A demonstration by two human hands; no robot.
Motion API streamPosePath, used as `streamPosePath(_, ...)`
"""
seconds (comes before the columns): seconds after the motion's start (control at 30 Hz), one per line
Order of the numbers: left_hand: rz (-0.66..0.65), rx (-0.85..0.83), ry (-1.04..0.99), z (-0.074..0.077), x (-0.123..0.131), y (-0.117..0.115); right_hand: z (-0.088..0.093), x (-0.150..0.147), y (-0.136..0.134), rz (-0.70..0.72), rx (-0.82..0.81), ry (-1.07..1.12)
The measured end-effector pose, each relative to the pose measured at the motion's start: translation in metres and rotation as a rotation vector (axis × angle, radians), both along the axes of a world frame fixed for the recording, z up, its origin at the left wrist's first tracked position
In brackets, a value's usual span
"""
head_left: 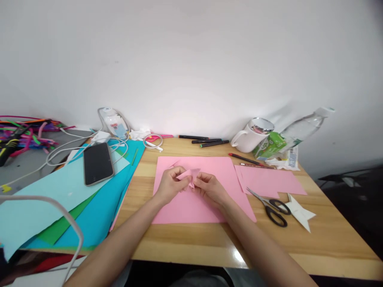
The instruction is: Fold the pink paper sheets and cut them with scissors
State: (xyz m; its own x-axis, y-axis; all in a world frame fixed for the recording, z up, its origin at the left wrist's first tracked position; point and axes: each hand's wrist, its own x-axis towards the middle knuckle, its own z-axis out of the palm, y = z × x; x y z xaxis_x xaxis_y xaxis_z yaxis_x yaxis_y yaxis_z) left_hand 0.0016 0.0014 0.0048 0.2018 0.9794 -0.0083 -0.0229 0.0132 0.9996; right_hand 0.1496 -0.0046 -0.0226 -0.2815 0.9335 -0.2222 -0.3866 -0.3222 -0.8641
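Nearest on the desk (179, 251), over to the right, black-handled scissors (263, 200) lay right by a white folded-paper shape (299, 211). And there, mid-desk, was a small folded pink paper (193, 174), held over a large pink sheet (194, 211)! The left hand's (171, 184) grip pinched one side, thumb against fingers; the right hand's (212, 189) grip, just as closed, nipped the other. Leftward, a smartphone (98, 163) lay on pale-blue paper (60, 195). Farther back, a white mug (249, 138) stood near dark markers (211, 141).
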Motion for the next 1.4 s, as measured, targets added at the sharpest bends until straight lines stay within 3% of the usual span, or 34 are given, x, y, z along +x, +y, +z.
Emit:
streamPosePath(0.27,0.065,0.050,0.010,0.009,0.007,-0.008,0.003,0.000,-0.003,0.020,0.187,-0.058)
streamPosePath(0.6,0.129,0.114,-0.064,0.027,0.022,-0.035,0.030,0.010,-0.015,0.154,0.368,0.002)
streamPosePath(0.83,0.130,0.216,-0.047,0.032,0.024,-0.046,0.030,0.021,-0.020,0.151,0.360,0.005)
streamPosePath(1.07,0.073,0.197,-0.019,0.026,0.025,-0.044,0.027,0.019,-0.028,0.116,0.369,0.037)
streamPosePath(1.4,0.044,0.092,0.012,0.025,0.015,-0.022,0.012,0.015,-0.002,0.112,0.247,0.082)
